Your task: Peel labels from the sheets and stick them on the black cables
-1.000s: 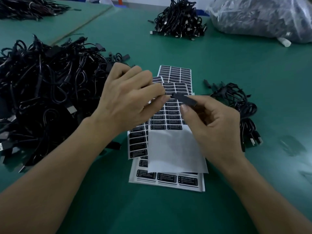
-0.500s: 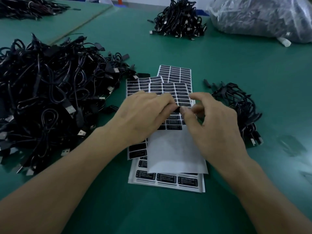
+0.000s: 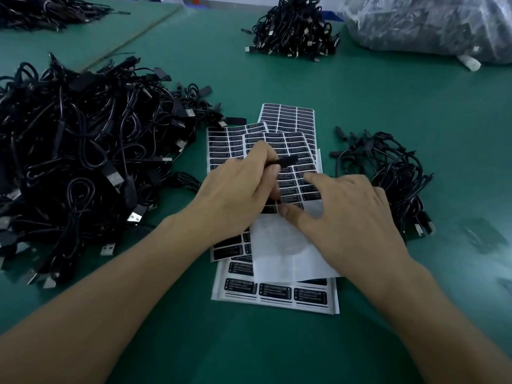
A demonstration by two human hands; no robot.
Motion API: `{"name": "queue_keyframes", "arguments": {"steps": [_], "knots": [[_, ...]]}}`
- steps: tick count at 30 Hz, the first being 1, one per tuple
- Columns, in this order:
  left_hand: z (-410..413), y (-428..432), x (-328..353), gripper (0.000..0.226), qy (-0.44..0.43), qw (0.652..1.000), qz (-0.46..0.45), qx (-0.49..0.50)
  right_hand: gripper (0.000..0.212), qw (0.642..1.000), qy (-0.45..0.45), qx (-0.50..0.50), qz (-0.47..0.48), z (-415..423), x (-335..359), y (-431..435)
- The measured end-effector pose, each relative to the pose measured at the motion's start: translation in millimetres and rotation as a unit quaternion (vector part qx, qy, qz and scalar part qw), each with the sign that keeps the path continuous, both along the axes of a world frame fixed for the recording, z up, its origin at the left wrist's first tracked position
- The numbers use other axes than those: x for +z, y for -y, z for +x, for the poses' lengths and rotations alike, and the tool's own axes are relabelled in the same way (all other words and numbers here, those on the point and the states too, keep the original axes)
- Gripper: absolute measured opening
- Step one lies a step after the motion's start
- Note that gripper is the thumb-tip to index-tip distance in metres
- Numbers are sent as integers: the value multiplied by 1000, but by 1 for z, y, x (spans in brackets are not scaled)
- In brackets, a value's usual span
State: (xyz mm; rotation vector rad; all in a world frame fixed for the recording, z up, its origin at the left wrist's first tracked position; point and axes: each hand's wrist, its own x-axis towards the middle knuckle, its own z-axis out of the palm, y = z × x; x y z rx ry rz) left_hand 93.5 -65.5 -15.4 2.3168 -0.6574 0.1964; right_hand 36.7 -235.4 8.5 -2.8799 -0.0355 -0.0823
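The left hand [image 3: 238, 195] curls its fingers round a black cable [image 3: 286, 162]; only its tip shows, the rest is hidden in the palm. The right hand [image 3: 349, 212] lies spread and loose on the label sheets [image 3: 277, 296] at centre, covering several rows. The small labels' print is unreadable. On the green surface [image 3: 277, 350] a big cable heap [image 3: 83, 162] lies at 9 o'clock, a small bundle [image 3: 388, 173] at 3, and a plastic bag [image 3: 429, 23], cut off, at 1.
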Motion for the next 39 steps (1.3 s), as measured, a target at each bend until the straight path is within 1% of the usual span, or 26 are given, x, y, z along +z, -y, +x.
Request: {"name": "queue_keyframes", "arguments": {"steps": [3,4,6,7,9,12,15,19,20,23,25,31,34,39], "knots": [[1,0,-1,8,4,1000,0,2,57,999,34,21,36,1,-4,2],[1,0,-1,8,6,1000,0,0,56,997,51,28,48,1,-5,2],[1,-1,-1,9,13,1000,2,1,61,992,92,36,82,3,-7,3],[1,-1,-1,10,15,1000,4,3,62,986,113,35,113,3,-8,4],[1,-1,-1,11,12,1000,3,7,53,971,142,36,187,5,-8,6],[0,-1,0,12,6,1000,-9,9,40,955,137,33,262,5,-10,9],[-3,-1,3,12,-2,999,-32,2,40,949,124,28,287,7,-11,11],[-9,2,10,8,2,998,-69,-9,30,933,173,19,314,8,-7,13],[-11,4,11,12,7,997,-75,-9,29,930,179,18,321,8,-6,14],[-14,7,13,34,10,996,-87,-8,30,920,166,27,353,8,-5,13],[-14,8,14,41,16,995,-98,0,29,918,143,30,369,8,-5,12],[-11,7,12,47,12,989,-144,-4,28,891,89,19,445,10,-4,14],[-10,6,10,47,5,989,-148,-4,29,876,60,27,477,12,-4,14],[-9,8,6,46,-7,988,-152,-1,23,871,34,17,491,16,-6,15]]}}
